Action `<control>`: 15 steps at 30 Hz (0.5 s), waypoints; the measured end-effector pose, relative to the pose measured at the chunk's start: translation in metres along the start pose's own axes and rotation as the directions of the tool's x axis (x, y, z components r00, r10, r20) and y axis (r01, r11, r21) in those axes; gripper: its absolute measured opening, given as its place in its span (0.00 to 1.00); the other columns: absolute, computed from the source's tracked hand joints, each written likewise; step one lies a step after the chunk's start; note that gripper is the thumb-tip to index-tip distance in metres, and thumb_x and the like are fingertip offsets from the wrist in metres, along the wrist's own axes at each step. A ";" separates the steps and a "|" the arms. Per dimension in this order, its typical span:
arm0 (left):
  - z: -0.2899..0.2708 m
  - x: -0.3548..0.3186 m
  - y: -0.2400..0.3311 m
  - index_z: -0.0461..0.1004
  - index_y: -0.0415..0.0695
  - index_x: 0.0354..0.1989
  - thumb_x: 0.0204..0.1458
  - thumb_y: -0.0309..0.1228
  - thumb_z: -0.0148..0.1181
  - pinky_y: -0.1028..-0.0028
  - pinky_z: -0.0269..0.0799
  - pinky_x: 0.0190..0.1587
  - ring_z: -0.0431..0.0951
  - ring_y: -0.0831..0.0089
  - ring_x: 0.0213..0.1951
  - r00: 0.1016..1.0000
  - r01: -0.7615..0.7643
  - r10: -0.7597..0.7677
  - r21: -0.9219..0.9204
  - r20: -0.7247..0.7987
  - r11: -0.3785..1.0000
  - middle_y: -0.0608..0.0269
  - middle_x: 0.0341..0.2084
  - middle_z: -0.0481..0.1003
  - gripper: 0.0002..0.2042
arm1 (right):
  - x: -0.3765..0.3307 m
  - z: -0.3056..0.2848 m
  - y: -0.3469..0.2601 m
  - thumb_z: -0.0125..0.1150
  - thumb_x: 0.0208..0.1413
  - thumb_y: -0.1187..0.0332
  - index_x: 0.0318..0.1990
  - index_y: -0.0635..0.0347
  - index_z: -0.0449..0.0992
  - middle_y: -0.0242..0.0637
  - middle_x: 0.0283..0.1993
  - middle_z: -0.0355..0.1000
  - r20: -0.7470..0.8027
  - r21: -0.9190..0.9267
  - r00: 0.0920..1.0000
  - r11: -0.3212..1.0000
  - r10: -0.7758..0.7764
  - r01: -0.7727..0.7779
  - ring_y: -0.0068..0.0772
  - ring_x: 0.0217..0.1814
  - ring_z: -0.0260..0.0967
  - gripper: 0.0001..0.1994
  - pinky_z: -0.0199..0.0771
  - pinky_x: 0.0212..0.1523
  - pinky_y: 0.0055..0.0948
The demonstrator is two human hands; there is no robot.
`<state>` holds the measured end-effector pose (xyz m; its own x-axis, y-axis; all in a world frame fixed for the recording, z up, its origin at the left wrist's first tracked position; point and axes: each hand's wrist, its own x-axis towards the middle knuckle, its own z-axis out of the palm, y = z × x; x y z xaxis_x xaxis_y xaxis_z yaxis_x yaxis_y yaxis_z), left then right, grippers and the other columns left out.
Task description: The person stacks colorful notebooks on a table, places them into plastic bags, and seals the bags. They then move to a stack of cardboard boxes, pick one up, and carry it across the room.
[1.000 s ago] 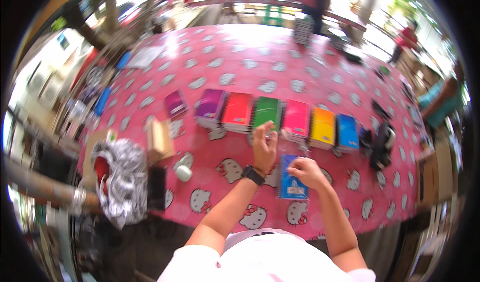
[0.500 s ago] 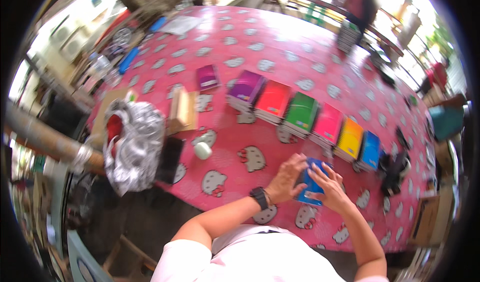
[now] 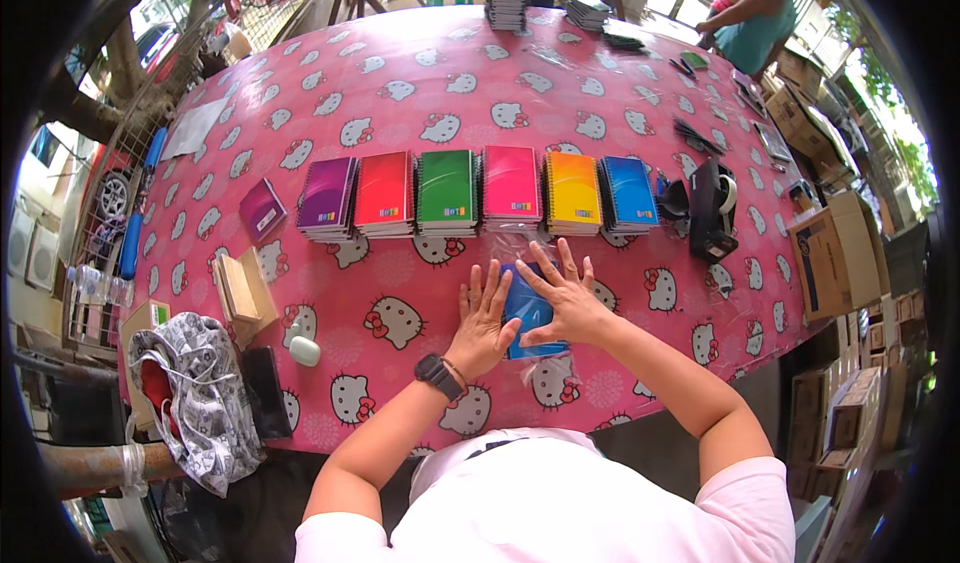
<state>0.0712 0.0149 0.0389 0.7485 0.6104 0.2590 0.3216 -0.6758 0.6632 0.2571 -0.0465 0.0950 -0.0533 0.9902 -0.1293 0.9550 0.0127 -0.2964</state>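
A blue notebook (image 3: 528, 308) in a clear plastic sleeve (image 3: 548, 368) lies on the pink tablecloth (image 3: 330, 353) before me. Flat at its left edge rests my left hand (image 3: 485, 321), fingers spread, with a dark watch (image 3: 438, 375) on the wrist. My right hand (image 3: 568, 301) is spread over the notebook's right side and covers part of its cover. Neither hand grips it. Just beyond stands a row of spiral notebook stacks: purple (image 3: 326, 191), red (image 3: 384, 188), green (image 3: 447, 188), pink (image 3: 511, 183), yellow (image 3: 573, 188) and blue (image 3: 629, 191).
Leftward are a small purple notebook (image 3: 262, 210), a wooden block (image 3: 238, 288), a pale green case (image 3: 304, 351), a black flat object (image 3: 266, 393) and a patterned cloth bag (image 3: 195, 393). A black tape dispenser (image 3: 710, 213) and cardboard box (image 3: 838, 258) stand right. Another person (image 3: 758, 23) is beyond.
My view has turned, so the notebook row now runs level across it. Both hands remain on the blue notebook, with the right hand's fingers now spread wider.
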 end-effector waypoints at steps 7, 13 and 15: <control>-0.001 -0.004 0.000 0.39 0.47 0.68 0.57 0.47 0.42 0.55 0.24 0.65 0.29 0.58 0.69 1.000 0.007 -0.008 -0.022 -0.014 1.000 0.59 0.68 0.36 0.34 | -0.032 0.010 -0.011 0.58 0.42 0.38 0.64 0.56 0.54 0.38 0.70 0.44 -0.170 -0.002 0.985 1.000 -0.004 0.004 0.37 0.74 0.30 0.45 0.29 0.64 0.55; 0.001 -0.004 0.000 0.39 0.46 0.68 0.59 0.48 0.38 0.56 0.28 0.66 0.32 0.60 0.69 0.998 -0.022 0.017 -0.092 -0.052 0.995 0.58 0.68 0.36 0.32 | -0.051 -0.002 -0.021 0.65 0.40 0.47 0.63 0.55 0.55 0.39 0.71 0.41 -0.206 0.123 0.978 0.991 -0.033 0.059 0.42 0.73 0.30 0.43 0.29 0.65 0.55; 0.004 -0.009 -0.002 0.39 0.45 0.67 0.60 0.48 0.36 0.58 0.29 0.66 0.33 0.60 0.69 0.998 -0.015 0.004 -0.152 -0.070 0.988 0.57 0.68 0.36 0.32 | -0.056 -0.005 -0.036 0.68 0.36 0.52 0.61 0.52 0.57 0.38 0.69 0.44 -0.095 -0.015 0.995 0.999 -0.041 0.039 0.41 0.72 0.35 0.42 0.31 0.64 0.53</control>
<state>0.0662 0.0091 0.0324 0.7072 0.6352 0.3105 0.2188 -0.6142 0.7582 0.2269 -0.1020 0.1174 -0.0640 0.9976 -0.0262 0.9565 0.0538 -0.2868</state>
